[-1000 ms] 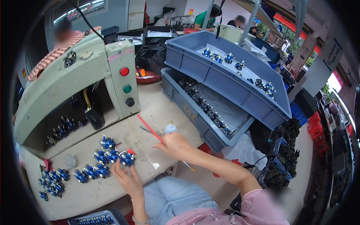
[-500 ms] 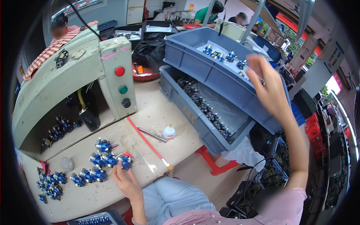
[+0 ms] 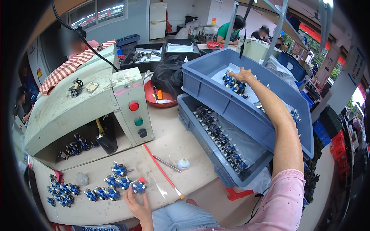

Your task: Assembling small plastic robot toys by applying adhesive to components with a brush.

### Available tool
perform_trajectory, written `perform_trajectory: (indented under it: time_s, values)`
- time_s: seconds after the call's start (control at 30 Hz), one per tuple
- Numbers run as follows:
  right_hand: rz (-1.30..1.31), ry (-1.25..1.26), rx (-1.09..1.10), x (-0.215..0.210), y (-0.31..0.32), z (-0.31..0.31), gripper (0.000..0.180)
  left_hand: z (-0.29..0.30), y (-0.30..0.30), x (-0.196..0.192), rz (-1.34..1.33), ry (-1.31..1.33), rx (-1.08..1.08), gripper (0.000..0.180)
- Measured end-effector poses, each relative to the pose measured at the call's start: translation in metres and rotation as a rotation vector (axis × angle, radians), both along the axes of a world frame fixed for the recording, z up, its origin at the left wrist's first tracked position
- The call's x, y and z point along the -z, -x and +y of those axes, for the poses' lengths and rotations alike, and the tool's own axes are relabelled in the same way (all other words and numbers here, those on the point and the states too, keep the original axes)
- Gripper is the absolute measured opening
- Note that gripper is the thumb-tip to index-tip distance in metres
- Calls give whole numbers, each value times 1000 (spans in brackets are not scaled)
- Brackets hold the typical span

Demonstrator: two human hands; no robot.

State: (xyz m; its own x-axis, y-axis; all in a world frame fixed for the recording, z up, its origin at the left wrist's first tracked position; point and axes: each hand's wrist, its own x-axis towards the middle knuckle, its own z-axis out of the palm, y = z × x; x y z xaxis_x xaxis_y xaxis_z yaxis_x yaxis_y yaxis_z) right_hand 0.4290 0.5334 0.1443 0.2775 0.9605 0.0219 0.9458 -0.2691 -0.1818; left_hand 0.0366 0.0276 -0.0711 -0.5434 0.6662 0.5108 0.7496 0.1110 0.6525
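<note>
On the near part of the bench, the fingertips and thumb of my left hand (image 3: 139, 206) close around the near side of a small blue toy vehicle (image 3: 138, 187), which rests on the surface. Several more blue toys (image 3: 101, 193) stand in short rows just left of it, and a denser cluster of blue toys (image 3: 62, 190) sits farther left. My right arm stretches forward over the upper blue-grey crate (image 3: 216, 98). Inside it, my right hand (image 3: 243, 75) has its fingers spread above a heap of blue toys (image 3: 235, 85); the fingertips partly cover the toys beneath.
A pale green machine (image 3: 77, 119) with buttons and an opening holding toys stands at left. Below the upper crate, another crate (image 3: 204, 148) holds dark parts. A red-handled brush (image 3: 162, 169), a metal rod (image 3: 166, 163) and a small white bottle (image 3: 184, 164) lie mid-bench. People work behind.
My right hand has moved forward and down into the upper crate, among the toys. My left hand stays at the same toy. The whole view has shifted, showing more of the far room.
</note>
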Motion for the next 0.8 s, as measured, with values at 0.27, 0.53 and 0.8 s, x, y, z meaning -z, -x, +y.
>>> perform_trajectory:
  time_s: [0.27, 0.53, 0.8]
  values:
    - [46, 8, -54, 17, 8, 28, 113, 6, 0, 0, 38, 56, -29, 61]
    - [-65, -90, -174, 29, 2, 31, 83, 9, -5, -3, 32, 55, -28, 63]
    - [120, -315, -189, 44, 2, 36, 35, 9, -3, -3, 43, 43, -20, 62]
